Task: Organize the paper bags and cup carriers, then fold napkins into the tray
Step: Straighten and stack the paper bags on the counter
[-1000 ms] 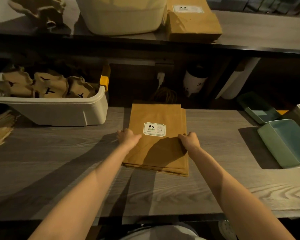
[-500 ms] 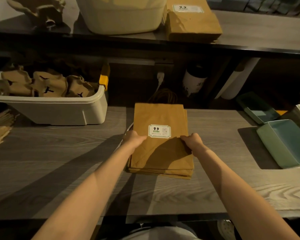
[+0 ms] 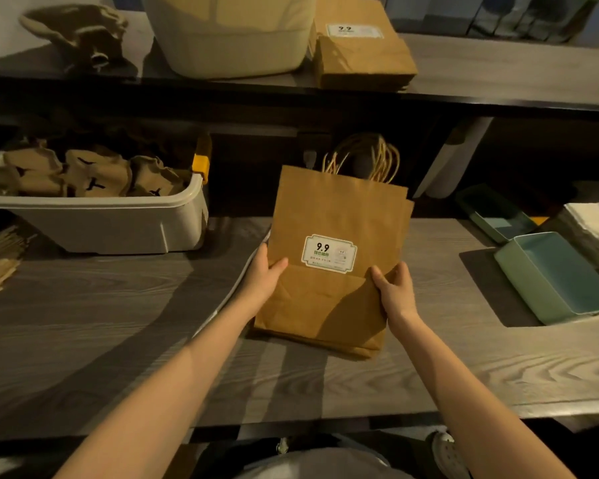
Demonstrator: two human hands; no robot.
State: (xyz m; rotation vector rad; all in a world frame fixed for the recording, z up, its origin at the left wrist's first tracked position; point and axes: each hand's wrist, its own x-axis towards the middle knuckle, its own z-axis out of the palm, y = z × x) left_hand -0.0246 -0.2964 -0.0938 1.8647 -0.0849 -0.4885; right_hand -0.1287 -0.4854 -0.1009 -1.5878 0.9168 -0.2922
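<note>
A grey wood-grain counter (image 3: 83,323) extended beneath both hands. A white plastic bin (image 3: 118,229) stood on it, well to the left of the left hand (image 3: 261,281), with a yellow latch (image 3: 200,164) at its right end. A thin white cable (image 3: 218,305) ran along the counter just beside the left hand. Above and beyond both hands, an upper shelf (image 3: 498,74) carried a large cream tub (image 3: 229,39). Beyond the right hand (image 3: 395,292) and to its right, a white cylinder (image 3: 453,160) leaned under the shelf. A dark mat (image 3: 481,281) lay flat on the counter to the right of the right hand. A light shoe (image 3: 446,451) showed below the counter's near edge.
</note>
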